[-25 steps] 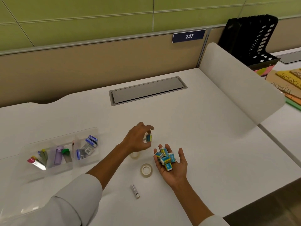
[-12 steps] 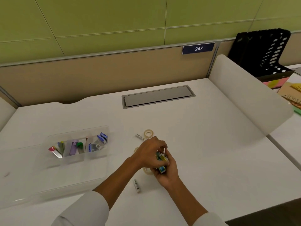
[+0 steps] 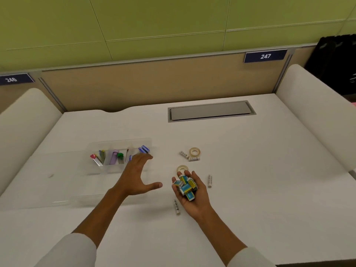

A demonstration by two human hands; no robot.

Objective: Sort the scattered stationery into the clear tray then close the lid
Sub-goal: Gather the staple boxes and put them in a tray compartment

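Stationery is split three ways: some sorted in the clear tray (image 3: 119,151) at far left, a handful in the right hand, the rest loose on the white desk (image 3: 269,170).

Right hand (image 3: 189,195): palm up, fingers curled loosely round a pile of small blue-and-yellow boxes (image 3: 185,186), probably staple boxes. Cupped like a bowl so none slide off; looks like one batch being carried instead of single trips.

Left hand (image 3: 137,175): spread flat, thumb out wide, holding nothing. Fingertips reach over the tray's near-right corner; can't tell if they touch it. My guess is it's going to steady or pull the tray so the right hand can unload.

Tray contents: red-ended and green-yellow items in the left compartments, a purple tube (image 3: 114,158) and a green-topped piece in the middle, blue boxes (image 3: 144,149) at the right end. The clear lid (image 3: 63,180) lies open, flat on the desk, near-left of the tray, so closing hasn't started.

Loose items:
- tape roll (image 3: 195,151) far right of the tray, with two small white sticks (image 3: 184,154) touching or just beside it
- second tape roll (image 3: 182,168) just beyond the right fingertips
- one white stick (image 3: 210,181) right of the hand, another (image 3: 176,207) near-left of it

Judgement: mid-task. Boxes probably go at the tray's right end by the blue ones. Risk: the pile tips during the move.
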